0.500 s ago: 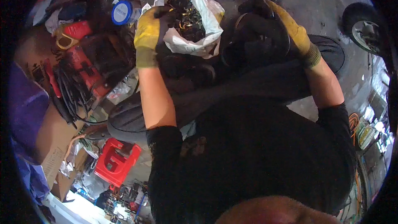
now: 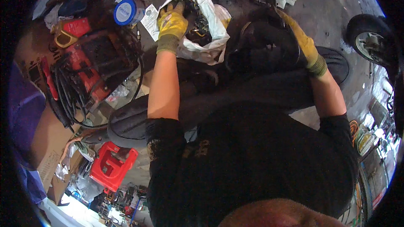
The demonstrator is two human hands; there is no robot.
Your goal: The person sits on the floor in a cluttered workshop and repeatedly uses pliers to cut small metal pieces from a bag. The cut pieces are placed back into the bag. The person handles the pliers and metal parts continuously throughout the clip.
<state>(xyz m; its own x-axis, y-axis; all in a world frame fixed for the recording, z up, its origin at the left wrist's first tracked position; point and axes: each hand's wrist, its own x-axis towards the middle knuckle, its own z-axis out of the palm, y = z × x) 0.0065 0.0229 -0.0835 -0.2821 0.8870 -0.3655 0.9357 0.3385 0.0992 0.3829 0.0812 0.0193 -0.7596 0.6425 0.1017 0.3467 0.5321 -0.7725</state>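
Observation:
My left hand (image 2: 172, 24), in a dirty yellow work glove, reaches over the near-left rim of a white plastic bag (image 2: 206, 54). Its fingers are spread against the contents, small dark pieces with some brass-coloured bits (image 2: 201, 31); the fingertips partly blend into them. Gripped by its edge, a dark rounded object (image 2: 266, 42) with a curved rim stands to the right of the bag. My right hand (image 2: 302, 40), gloved the same way, holds its right side; that hand's fingertips are hidden behind the rim. The object's kind is too dark to make out.
A blue-lidded tub (image 2: 125, 12) and a white paper tag (image 2: 149, 22) lie left of the bag. Further left are a red power tool (image 2: 86, 67) and a coiled black cable (image 2: 67, 92). A small wheel (image 2: 367, 40) stands at right, a red plastic piece (image 2: 112, 166) lower left.
My left hand has moved from the bag's left rim, inward and to the right, with its fingers now over the contents. My right hand keeps its grip on the dark object, slightly lower in view.

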